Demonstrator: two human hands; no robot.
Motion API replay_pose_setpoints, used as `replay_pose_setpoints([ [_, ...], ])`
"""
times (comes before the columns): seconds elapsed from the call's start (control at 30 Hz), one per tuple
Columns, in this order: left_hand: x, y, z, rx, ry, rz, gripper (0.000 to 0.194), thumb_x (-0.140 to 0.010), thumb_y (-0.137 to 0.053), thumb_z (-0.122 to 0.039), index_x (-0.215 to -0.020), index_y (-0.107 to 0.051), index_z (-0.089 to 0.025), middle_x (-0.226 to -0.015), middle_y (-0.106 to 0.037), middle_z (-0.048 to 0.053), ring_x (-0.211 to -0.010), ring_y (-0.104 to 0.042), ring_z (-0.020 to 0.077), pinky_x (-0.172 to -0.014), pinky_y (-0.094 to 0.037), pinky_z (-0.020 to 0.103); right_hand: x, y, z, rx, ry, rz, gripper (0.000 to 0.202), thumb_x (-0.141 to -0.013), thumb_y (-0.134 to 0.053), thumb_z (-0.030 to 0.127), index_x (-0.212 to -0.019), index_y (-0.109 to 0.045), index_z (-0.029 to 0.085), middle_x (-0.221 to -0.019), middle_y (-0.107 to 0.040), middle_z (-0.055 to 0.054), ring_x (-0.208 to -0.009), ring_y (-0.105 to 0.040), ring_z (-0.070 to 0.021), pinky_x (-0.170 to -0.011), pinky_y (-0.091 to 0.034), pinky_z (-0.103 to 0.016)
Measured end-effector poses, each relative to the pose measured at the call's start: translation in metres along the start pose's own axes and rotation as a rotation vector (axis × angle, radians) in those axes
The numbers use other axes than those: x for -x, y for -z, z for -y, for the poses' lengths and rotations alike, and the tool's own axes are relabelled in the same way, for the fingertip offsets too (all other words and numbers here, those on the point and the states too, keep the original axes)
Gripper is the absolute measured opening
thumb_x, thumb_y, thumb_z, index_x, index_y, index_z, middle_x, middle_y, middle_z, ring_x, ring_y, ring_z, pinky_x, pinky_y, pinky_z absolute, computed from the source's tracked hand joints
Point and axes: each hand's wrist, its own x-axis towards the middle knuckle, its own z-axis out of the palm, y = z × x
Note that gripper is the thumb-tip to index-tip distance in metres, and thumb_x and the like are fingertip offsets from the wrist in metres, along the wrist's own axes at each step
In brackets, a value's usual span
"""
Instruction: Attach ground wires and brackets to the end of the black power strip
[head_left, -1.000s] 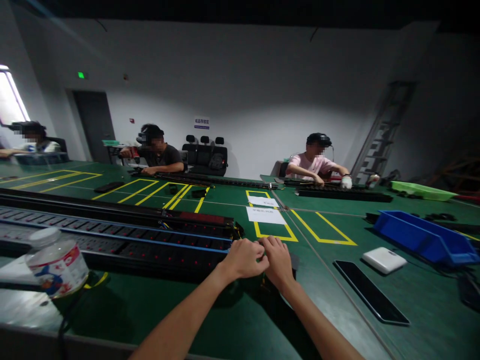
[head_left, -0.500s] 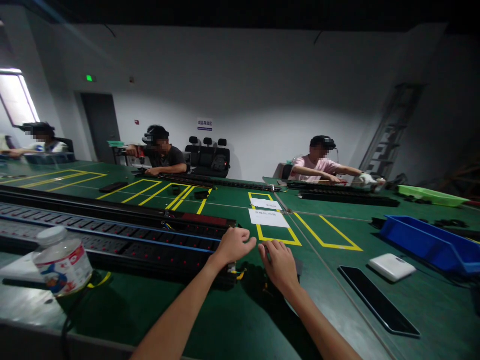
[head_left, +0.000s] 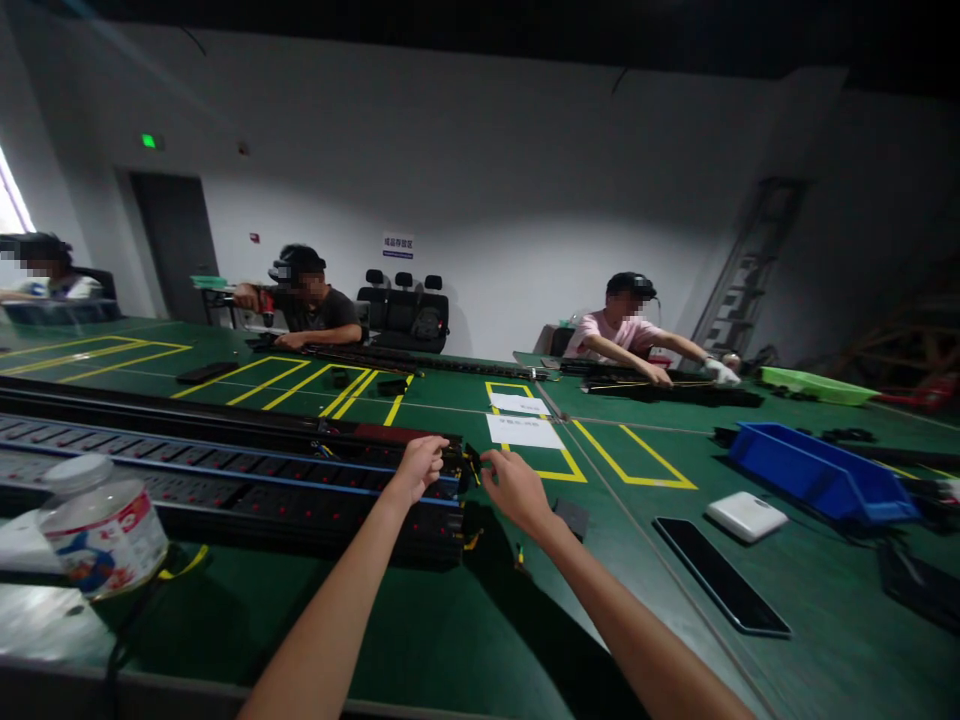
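Long black rail-like assemblies with red dots and a blue strip lie across the green table. Over their right end, my left hand has its fingers curled closed; anything in them is hidden. My right hand faces it from the right, fingers bent together with the tips beside a small black part with yellow wires. Whether those fingertips grip the part is too small to make out. A yellow-tipped wire end and a small black block lie below and beside my right wrist.
A clear jar stands at the near left. To the right lie a dark phone, a white box and a blue bin. Paper sheets lie ahead. Across the table people work, one holding a red drill.
My hands have shifted up and left relative to the rail end. The right hand has moved off the black block, toward the wired part. The view has turned slightly right.
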Motion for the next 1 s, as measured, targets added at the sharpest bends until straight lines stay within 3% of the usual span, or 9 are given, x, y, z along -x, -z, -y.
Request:
replay_pose_setpoints([
  [0.23, -0.001, 0.003, 0.001, 0.089, 0.013, 0.019, 0.041, -0.065, -0.075, -0.025, -0.064, -0.033, -0.022, -0.048, -0.022, -0.015, -0.037, -0.017, 0.0004, -0.038, -0.006, 0.017, -0.041, -0.041, -0.002, -0.084, -0.223, 0.105, 0.039, -0.092, -0.055, 0.029, -0.128, -0.058, 0.015, -0.119, -0.064, -0.013, -0.104, -0.063, -0.0226, -0.080, -0.043, -0.027],
  [0.37, 0.001, 0.002, 0.001, 0.085, 0.016, 0.018, 0.038, -0.066, -0.075, -0.026, -0.066, -0.037, -0.021, -0.049, -0.022, -0.015, -0.036, -0.018, 0.0003, -0.039, -0.006, 0.017, -0.048, -0.055, -0.010, -0.139, -0.230, 0.109, 0.029, -0.093, -0.052, 0.027, -0.120, -0.062, 0.019, -0.106, -0.070, -0.008, -0.098, -0.065, -0.0197, -0.076, -0.042, -0.025],
  [0.57, 0.000, 0.003, 0.003, 0.091, 0.024, 0.020, 0.033, -0.068, -0.074, -0.026, -0.068, -0.041, -0.020, -0.047, -0.022, -0.015, -0.036, -0.018, 0.0009, -0.038, -0.006, 0.017, -0.057, -0.041, -0.018, -0.049, -0.310, 0.145, 0.019, -0.089, -0.055, 0.023, -0.102, -0.069, 0.021, -0.102, -0.072, -0.008, -0.094, -0.067, -0.0209, -0.072, -0.042, -0.025],
  [0.73, -0.002, 0.002, 0.003, 0.092, 0.021, 0.013, 0.037, -0.068, -0.073, -0.024, -0.066, -0.036, -0.021, -0.047, -0.024, -0.014, -0.036, -0.018, 0.0007, -0.038, -0.007, 0.017, -0.062, -0.026, -0.024, 0.097, -0.262, 0.182, 0.026, -0.089, -0.050, 0.016, -0.104, -0.071, 0.018, -0.105, -0.071, -0.013, -0.096, -0.068, -0.0245, -0.075, -0.046, -0.029],
  [1.0, -0.002, 0.003, 0.003, 0.106, 0.017, 0.014, 0.038, -0.067, -0.073, -0.023, -0.065, -0.035, -0.022, -0.047, -0.024, -0.014, -0.036, -0.019, 0.0010, -0.038, -0.006, 0.018, -0.052, -0.027, -0.036, 0.264, -0.108, 0.303, 0.031, -0.087, -0.048, 0.006, -0.108, -0.068, 0.015, -0.109, -0.069, -0.017, -0.102, -0.067, -0.0266, -0.082, -0.049, -0.034],
])
